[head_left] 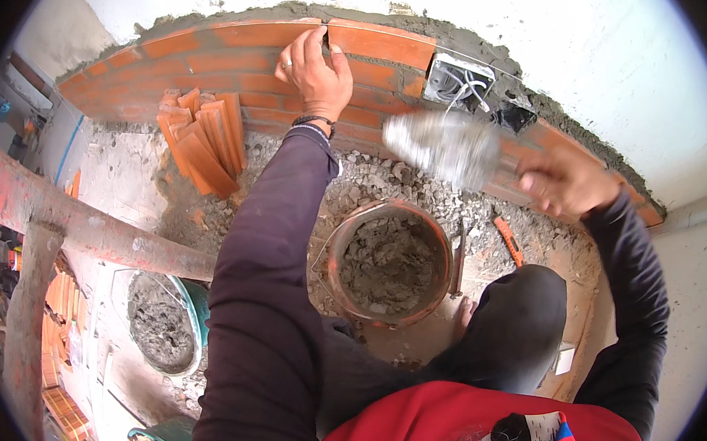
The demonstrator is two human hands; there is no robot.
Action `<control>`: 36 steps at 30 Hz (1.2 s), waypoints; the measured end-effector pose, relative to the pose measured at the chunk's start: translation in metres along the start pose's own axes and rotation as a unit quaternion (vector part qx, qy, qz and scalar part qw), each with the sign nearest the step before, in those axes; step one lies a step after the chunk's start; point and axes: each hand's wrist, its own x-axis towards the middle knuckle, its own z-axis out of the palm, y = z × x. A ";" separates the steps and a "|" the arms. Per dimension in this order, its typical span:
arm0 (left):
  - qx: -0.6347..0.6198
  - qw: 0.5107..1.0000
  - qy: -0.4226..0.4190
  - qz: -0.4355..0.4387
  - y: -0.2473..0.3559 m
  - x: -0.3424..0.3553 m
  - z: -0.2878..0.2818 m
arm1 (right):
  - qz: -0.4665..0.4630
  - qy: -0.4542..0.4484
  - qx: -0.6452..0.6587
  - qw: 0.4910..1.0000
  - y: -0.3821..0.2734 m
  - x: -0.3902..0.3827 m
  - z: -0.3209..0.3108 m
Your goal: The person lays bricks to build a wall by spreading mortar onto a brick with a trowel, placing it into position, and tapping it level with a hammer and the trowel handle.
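Note:
My left hand reaches to the top course of the low wall of thin orange brick tiles. Its thumb and fingers are drawn together at a dark joint beside another tile; whatever they pinch there is too small or hidden to make out. In my right hand is a trowel, its mortar-smeared blade blurred by motion in front of the wall. A thin string line runs along the tiles' upper edge. Between my knees and the wall stands a round bucket of grey mortar.
Loose tiles lean in a pile at the left. An electrical box with wires sits in the wall. An orange-handled cutter lies on the rubble. At left are a teal mortar bucket and a wooden pole frame.

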 end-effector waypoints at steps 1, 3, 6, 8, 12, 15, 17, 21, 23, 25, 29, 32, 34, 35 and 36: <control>-0.001 1.000 -0.004 0.016 -0.001 0.000 -0.001 | 0.017 -0.059 0.002 0.998 0.012 0.005 0.015; 0.017 0.998 -0.026 0.047 0.005 -0.002 -0.003 | 0.057 -0.154 0.019 0.986 0.046 0.025 0.049; 0.033 0.992 -0.056 0.106 0.017 -0.002 0.002 | 0.104 -0.238 0.048 0.965 0.099 0.045 0.089; 0.032 0.989 -0.061 0.130 0.026 0.000 0.004 | 0.125 -0.254 0.019 0.959 0.120 0.042 0.090; 0.033 0.988 -0.050 0.146 0.037 0.010 0.014 | 0.159 -0.246 0.001 0.956 0.152 0.017 0.073; 0.031 0.988 -0.021 0.147 0.034 0.019 0.024 | 0.134 -0.172 -0.057 0.974 0.164 -0.011 0.051; 0.015 0.989 -0.005 0.149 0.032 0.022 0.028 | 0.103 -0.095 -0.081 0.987 0.170 -0.026 0.042; -0.026 0.985 0.013 0.168 0.025 0.028 0.032 | -0.059 0.050 -0.038 0.996 0.175 -0.033 0.068; -0.017 0.984 0.017 0.177 0.019 0.032 0.028 | -0.143 0.105 -0.002 0.984 0.174 -0.016 0.108; 0.001 0.983 0.018 0.180 0.019 0.031 0.030 | -0.198 0.156 -0.045 0.967 0.198 0.005 0.147; -0.023 0.984 0.020 0.173 0.015 0.037 0.024 | -0.162 0.244 -0.151 0.944 0.240 0.016 0.174; -0.015 0.991 0.038 0.128 -0.004 0.040 0.012 | -0.106 0.249 -0.158 0.950 0.270 -0.003 0.164; -0.007 0.995 0.076 0.065 -0.013 0.045 0.014 | -0.088 0.269 -0.155 0.947 0.282 -0.020 0.155; -0.004 0.995 0.096 0.033 -0.019 0.047 0.015 | -0.082 0.277 -0.140 0.947 0.286 -0.026 0.151; 0.023 0.993 0.110 0.018 -0.026 0.051 0.013 | -0.076 0.285 -0.126 0.947 0.290 -0.031 0.147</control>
